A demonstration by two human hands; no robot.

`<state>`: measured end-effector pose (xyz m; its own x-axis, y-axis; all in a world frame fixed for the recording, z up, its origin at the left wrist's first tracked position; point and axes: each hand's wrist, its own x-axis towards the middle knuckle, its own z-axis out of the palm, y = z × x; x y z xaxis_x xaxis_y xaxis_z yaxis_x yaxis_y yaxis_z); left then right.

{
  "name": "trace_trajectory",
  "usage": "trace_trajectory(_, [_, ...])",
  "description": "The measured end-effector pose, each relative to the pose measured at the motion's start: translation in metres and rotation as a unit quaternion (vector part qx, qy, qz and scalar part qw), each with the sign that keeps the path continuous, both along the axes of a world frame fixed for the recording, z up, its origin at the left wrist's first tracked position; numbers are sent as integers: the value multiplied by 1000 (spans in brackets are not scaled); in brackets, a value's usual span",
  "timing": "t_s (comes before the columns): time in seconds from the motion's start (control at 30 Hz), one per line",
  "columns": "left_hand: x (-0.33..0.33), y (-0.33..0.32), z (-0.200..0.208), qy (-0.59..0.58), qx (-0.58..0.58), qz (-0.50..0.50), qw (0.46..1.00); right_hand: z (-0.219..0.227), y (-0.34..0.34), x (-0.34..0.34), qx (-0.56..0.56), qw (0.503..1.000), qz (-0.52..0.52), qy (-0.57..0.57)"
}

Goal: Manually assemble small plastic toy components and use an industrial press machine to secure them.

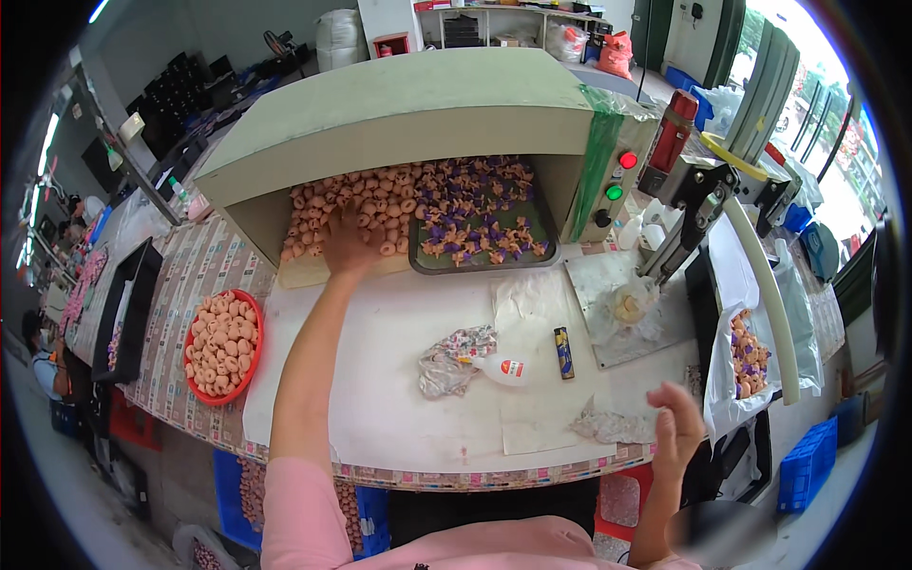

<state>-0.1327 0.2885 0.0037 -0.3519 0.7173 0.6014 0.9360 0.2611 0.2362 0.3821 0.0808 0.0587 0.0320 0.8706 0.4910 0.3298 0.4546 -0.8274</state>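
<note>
1. And here's the left hand (351, 242), inside the hooded bench housing (399, 133), palm down and fingers fanned over the peach doll-head pieces (313, 199); whether the fingertips pinch one, I cannot tell.
2. Over to the right hand (676, 427): half open, fingers loosely curled, nothing visible in it, held above the near right table edge, apart from everything.
3. Those heads lie heaped on a pale board (306, 277) at the housing's left, probably to keep them separate from the purple-and-peach figures in the dark tray (484, 269) just beside.
4. More heads fill the red bowl (257, 347), likely parked left for easy reach.
5. Now the edges: the hood's front lip hangs above the left wrist, the tray rim stands just right of it, so upward and rightward room looks tight.
6. Nearer the body, the white sheet (380, 418) offers wide passage; watch the squeeze bottle (503, 369) mid-table and the metal plate (622, 353) beyond the right hand.
</note>
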Motion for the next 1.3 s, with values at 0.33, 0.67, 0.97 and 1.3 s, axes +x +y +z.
trace_trajectory(0.33, [-21,21,-10,-41,35,-7,999,-20,-9,-68,-71,991,108,-25])
trace_trajectory(0.67, [-11,4,10,-47,72,-144,986,-7,-11,-82,-49,987,141,-63])
trace_trajectory(0.97, [-24,-22,7,-533,223,-192,793,-3,-12,-72,-48,986,139,-83])
trace_trajectory(1.3, [83,-152,29,-919,-12,-259,296,-33,48,-126,70,965,122,-221])
